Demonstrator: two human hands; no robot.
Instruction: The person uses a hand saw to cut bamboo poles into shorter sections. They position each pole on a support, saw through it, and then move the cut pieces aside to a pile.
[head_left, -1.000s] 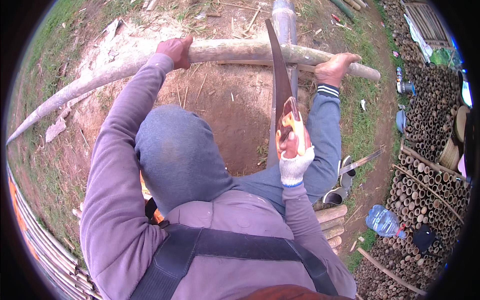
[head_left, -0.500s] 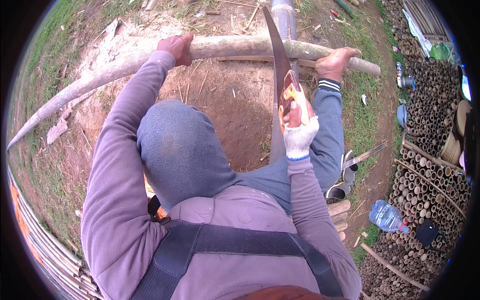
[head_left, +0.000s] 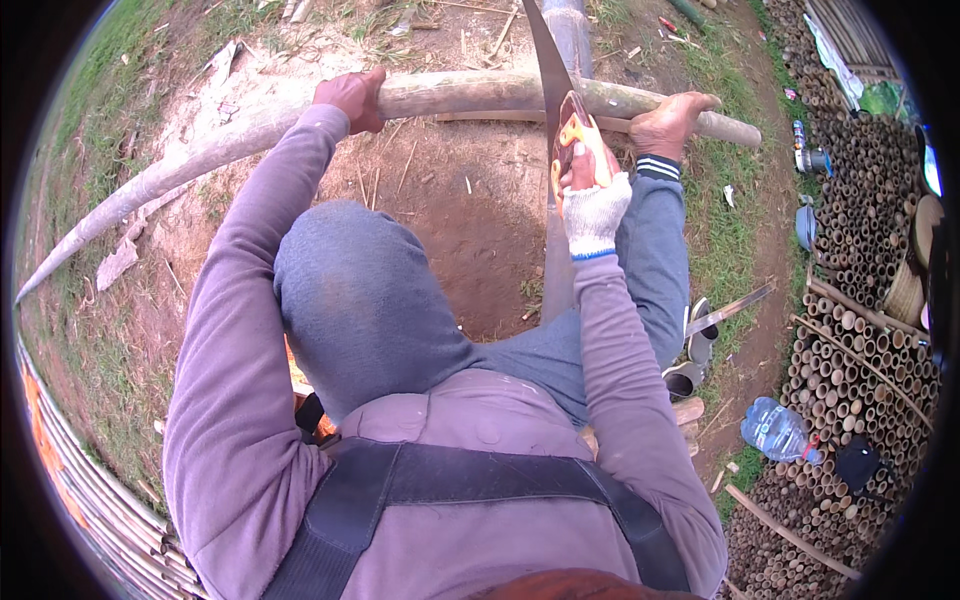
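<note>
A long bamboo pole (head_left: 460, 93) lies across in front of me, running from the far left to the right. My left hand (head_left: 352, 99), bare, is closed around it left of the middle. In my right hand (head_left: 592, 205), which wears a white knitted glove with bare fingertips, is the handle of a handsaw (head_left: 553, 60). Its blade points away from me and crosses the pole at the cut place. My bare foot (head_left: 672, 125) presses on the pole right of the blade. Beneath, another thick pole (head_left: 570, 35) runs away from me.
Stacks of cut bamboo pieces (head_left: 860, 350) fill the right side, with a clear plastic bottle (head_left: 778, 430) on them. A flat blade-like strip (head_left: 735, 308) lies beside my other foot's shoes. Long bamboo poles (head_left: 95, 500) lie at lower left. Pale sawdust (head_left: 270, 75) covers the soil.
My right hand has pushed the saw forward, away from me, so its handle is nearer the pole. My left hand and the foot keep their places on the pole.
</note>
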